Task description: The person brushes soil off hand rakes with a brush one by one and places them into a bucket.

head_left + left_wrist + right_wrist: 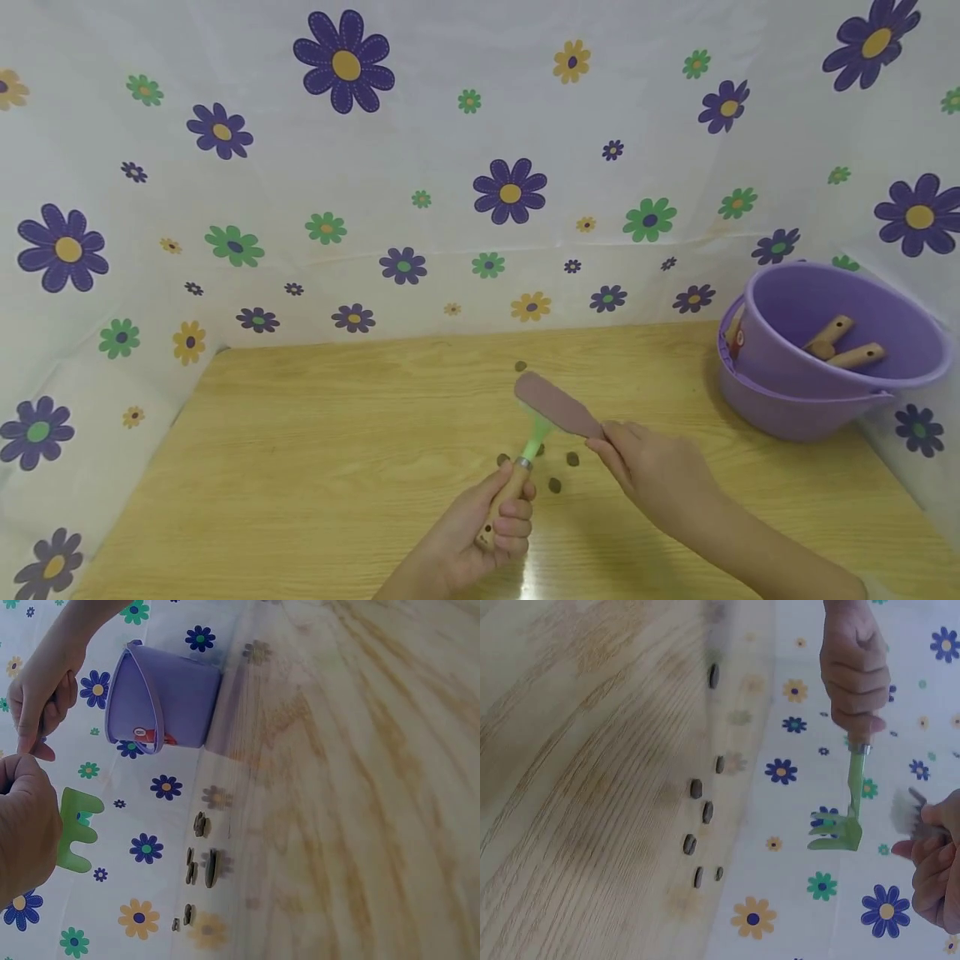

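Observation:
My left hand (498, 525) grips the wooden handle of a green hand rake (535, 442), fingers wrapped round it. In the right wrist view the tines of the rake (836, 834) show, held above the tabletop. My right hand (663, 467) pinches one end of a flat mauve strip (558, 404) with a rounded far end. The strip overlaps the rake head in the head view and hides most of its tines. In the right wrist view the strip (911, 811) is blurred. Several small dark pebbles (573, 459) lie on the wooden table below the hands.
A purple bucket (795, 408) stands at the table's right back corner, with wooden-handled tools (858, 357) inside. White cloth (420, 150) printed with flowers walls the table (300, 467) at the back and sides.

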Available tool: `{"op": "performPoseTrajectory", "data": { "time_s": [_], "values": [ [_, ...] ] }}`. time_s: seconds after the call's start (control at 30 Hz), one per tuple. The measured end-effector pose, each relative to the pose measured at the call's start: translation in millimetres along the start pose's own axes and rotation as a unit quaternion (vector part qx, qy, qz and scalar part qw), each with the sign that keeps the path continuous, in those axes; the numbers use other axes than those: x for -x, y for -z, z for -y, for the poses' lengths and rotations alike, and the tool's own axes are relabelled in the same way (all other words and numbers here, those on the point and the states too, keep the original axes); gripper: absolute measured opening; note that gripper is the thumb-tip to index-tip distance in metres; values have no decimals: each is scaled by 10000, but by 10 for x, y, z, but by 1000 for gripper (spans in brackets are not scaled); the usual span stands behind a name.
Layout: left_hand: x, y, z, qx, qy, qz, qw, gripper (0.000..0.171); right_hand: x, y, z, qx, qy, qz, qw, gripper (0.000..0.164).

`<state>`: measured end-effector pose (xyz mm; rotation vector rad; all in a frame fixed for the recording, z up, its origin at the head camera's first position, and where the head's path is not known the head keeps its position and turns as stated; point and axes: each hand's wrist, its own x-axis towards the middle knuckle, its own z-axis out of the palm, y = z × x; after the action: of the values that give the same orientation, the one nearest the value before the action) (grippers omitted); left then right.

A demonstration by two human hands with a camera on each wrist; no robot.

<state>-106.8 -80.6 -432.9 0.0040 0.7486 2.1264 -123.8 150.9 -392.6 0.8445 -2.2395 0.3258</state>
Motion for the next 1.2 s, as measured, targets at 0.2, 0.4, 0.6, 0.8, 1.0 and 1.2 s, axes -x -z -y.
{"op": "performPoseTrajectory", "data": {
  "time_s": [0.2, 0.4, 0.6, 0.8, 1.0, 1.2],
  "values": [
    [8, -14, -7, -88, -37, -83, 9999, 35, 19, -21, 76, -157, 503, -252, 9983, 54],
    [22, -42, -19, -125, -12, -147, 9998, 33, 58, -68, 114, 74, 683, -189, 9975, 56],
    [37, -48, -28, -205, 7, -99, 9997, 38, 63, -86, 118, 59, 614, 46, 9981, 54],
    [45, -49, -25, -378, 40, -134, 9992, 35, 53, -88, 74, 81, 502, 165, 9986, 59],
    [52, -66, -35, -409, 61, -232, 9989, 37, 45, -96, -8, 126, 368, 226, 9990, 63],
    [49, -90, -52, -540, 55, -300, 9981, 35, 20, -95, -92, 49, 255, 273, 9993, 62]
  ]
}}
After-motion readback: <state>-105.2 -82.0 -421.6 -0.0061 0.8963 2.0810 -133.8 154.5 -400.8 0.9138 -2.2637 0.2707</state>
